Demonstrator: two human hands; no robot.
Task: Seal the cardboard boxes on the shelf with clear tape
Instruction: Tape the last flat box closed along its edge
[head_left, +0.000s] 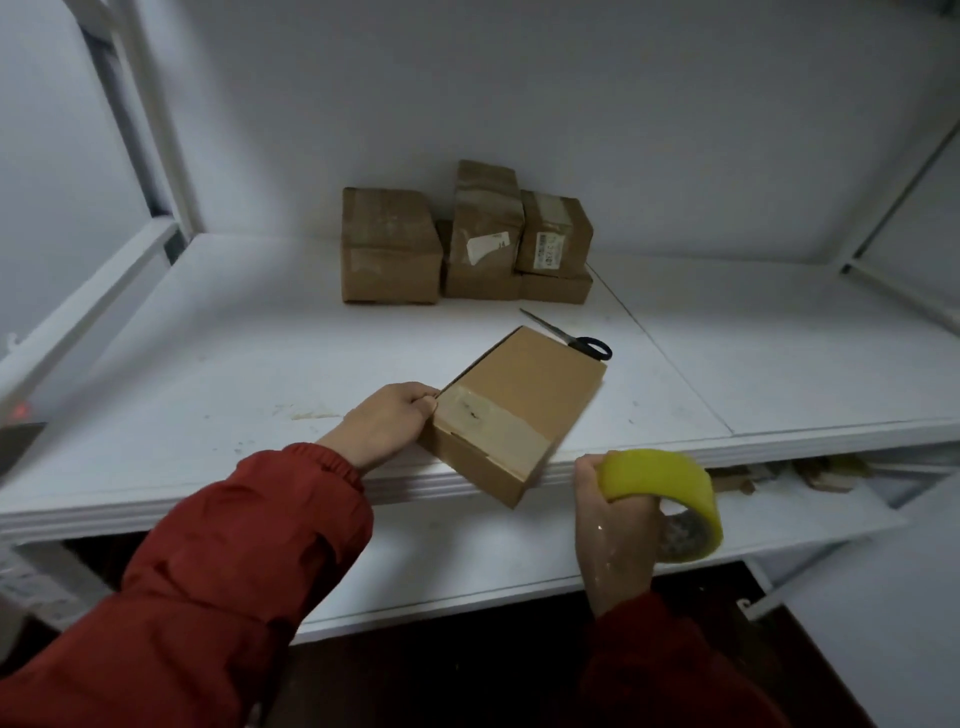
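White shelving unit fills the view. Upper shelf (208, 338): flat white board with a layered front edge and a thin seam (660, 353) running diagonally across its right part. Faint yellowish smears (306, 413) and small specks mark it near the front. Lower shelf (467, 561), also white, sits below and projects toward the camera. Brownish scraps (826, 475) lie at its right end, too blurred to identify. Frame is white: left upright (156, 130) and right upright (904, 192), each meeting a horizontal rail at shelf level. Back wall (519, 78) is plain white under soft, dim, even light. Floor (467, 675) beneath the unit is dark. Small red glow (21, 412) at the far left edge.
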